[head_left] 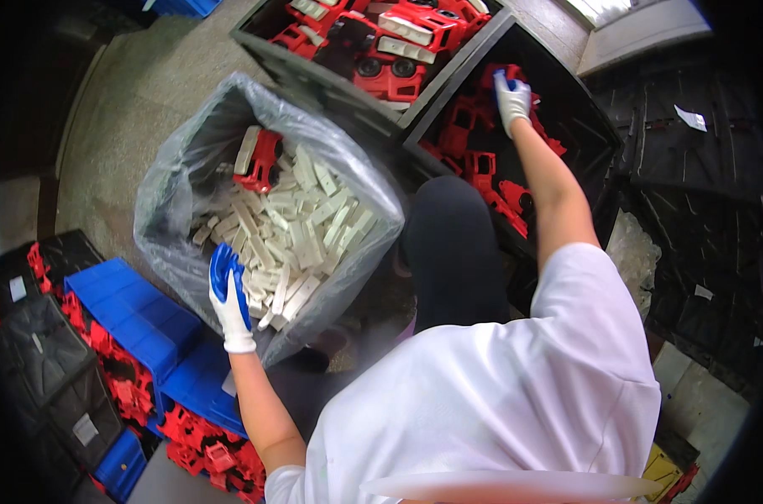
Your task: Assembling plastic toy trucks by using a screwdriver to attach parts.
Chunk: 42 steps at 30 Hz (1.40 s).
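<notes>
My left hand (229,296), in a white glove with a blue palm, hovers at the near left side of a bag-lined bin (165,181). Its fingers are loosely extended, with nothing visible in them. Inside the bin lies a heap of white plastic pieces (310,231). A red toy truck body (265,161) with a white piece along its side is at the heap's far end. My right hand (513,101), gloved alike, reaches into the black crate (601,126) at right. Its fingers are bent around a red toy truck body (500,74), which they partly hide.
A second black crate (331,94) at the far side holds red truck bodies with white pieces. Several red truck bodies (480,168) lie in the right crate. Blue bins (133,311) and red parts (213,454) are at lower left. Black crates (692,210) line the right.
</notes>
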Motion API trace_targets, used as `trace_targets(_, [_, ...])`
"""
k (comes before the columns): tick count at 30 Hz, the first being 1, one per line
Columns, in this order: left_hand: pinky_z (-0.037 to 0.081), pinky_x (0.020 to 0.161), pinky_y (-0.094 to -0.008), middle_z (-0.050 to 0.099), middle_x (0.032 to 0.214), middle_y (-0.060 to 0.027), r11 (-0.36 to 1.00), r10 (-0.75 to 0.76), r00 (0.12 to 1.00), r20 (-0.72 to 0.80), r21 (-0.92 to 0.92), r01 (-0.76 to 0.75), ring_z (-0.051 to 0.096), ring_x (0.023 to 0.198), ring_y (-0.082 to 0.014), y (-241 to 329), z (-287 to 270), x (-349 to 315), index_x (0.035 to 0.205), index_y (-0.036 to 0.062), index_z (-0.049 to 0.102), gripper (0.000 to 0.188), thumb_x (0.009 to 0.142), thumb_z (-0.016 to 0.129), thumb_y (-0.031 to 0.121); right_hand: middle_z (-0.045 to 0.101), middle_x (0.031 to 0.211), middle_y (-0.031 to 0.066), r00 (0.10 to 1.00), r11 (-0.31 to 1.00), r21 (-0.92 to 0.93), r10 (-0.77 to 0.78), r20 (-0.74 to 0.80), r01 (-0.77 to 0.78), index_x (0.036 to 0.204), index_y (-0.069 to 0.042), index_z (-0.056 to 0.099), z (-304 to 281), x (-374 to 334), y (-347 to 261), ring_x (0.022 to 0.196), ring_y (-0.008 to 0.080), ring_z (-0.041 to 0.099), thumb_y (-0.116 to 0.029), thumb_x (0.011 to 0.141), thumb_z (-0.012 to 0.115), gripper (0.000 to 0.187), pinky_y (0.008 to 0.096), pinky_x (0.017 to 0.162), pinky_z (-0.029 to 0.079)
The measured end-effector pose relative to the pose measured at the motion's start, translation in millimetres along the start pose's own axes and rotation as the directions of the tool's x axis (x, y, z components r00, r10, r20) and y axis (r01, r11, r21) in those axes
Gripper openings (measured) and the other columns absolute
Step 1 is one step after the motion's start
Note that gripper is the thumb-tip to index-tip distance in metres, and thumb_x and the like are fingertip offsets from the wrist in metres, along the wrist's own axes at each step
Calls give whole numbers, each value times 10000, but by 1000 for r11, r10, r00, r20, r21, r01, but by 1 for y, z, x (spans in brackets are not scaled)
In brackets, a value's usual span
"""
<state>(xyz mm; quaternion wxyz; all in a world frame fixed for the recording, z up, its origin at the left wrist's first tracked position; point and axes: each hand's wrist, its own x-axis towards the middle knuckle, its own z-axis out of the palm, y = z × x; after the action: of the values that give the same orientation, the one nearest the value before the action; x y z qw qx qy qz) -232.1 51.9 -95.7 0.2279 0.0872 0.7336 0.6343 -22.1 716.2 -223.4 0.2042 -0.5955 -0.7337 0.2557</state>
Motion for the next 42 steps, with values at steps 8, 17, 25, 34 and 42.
trace_targets(8, [444, 964, -307, 559, 1295, -82, 977, 94, 995, -35, -186, -99, 548, 1151, -171, 20, -16, -22, 1313, -4, 509, 377, 977, 519, 166, 616, 746, 34, 603, 555, 360, -797, -26, 750, 861, 34, 677, -149, -133, -195, 670, 78, 548, -193, 874, 687, 228, 266, 612, 446])
trace_targets(17, [377, 1062, -400, 532, 1336, -83, 579, 64, 929, 365, -772, 264, 478, 1265, -232, 4, -52, -56, 1345, 39, 465, 439, 997, 451, 304, 615, 1107, 134, -543, 397, 874, -685, 486, 281, 940, -41, 592, -107, -398, -349, 1005, 245, 591, -91, 742, 796, 288, 350, 890, 482])
trace_targets(25, [370, 1091, -424, 496, 1379, -127, 299, 428, 816, 388, -913, 277, 486, 1267, -270, -30, -111, -74, 1397, 59, 411, 517, 959, 532, 306, 654, 968, 88, -540, 176, 954, -792, 285, 244, 1002, 9, 631, -61, -419, -397, 858, 166, 646, -146, 891, 627, 191, 295, 782, 533])
trace_targets(34, [455, 1005, -303, 600, 1239, -135, 685, 558, 830, 2, -565, -459, 586, 1152, -211, -20, -108, -10, 1257, -8, 498, 310, 953, 494, 50, 680, 1039, 173, 88, 346, -86, 11, 996, 934, 1045, -9, 669, 154, -378, -232, 871, 281, 673, -314, 880, 494, 387, 409, 775, 520])
trace_targets(42, [510, 894, -277, 653, 1087, -100, 894, 82, 972, 222, -448, 27, 651, 993, -174, 20, -93, -44, 1206, -15, 541, 404, 823, 667, 13, 676, 1007, 157, 191, 246, -132, -236, 953, 960, 997, -109, 676, 180, -365, -195, 894, 332, 664, -297, 830, 556, 277, 414, 757, 518])
